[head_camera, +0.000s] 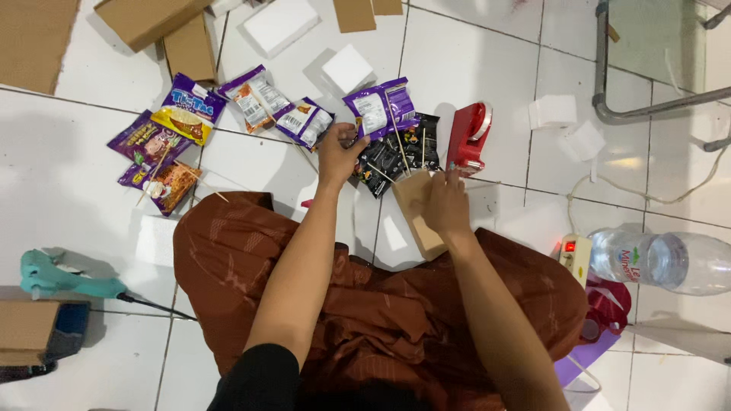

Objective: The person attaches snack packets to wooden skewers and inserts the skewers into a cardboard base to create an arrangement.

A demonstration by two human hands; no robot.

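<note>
I sit on a white tiled floor with a rust-brown cloth over my legs. My left hand (339, 152) reaches forward and grips the edge of a purple snack packet (381, 108) fixed to a thin wooden stick. Under it lie black snack packets (396, 156) on sticks. My right hand (445, 202) rests on a small brown cardboard piece (415, 209) standing on the floor in front of my knees, fingers closed on its top edge. A red tape dispenser (468, 137) stands just beyond the right hand.
More snack packets (186, 114) on sticks lie at the left. White foam blocks (348, 68), cardboard boxes (148, 19), a teal glue gun (53, 278), a power strip (576, 255), a plastic water bottle (670, 262) and a metal chair frame (609, 99) surround me.
</note>
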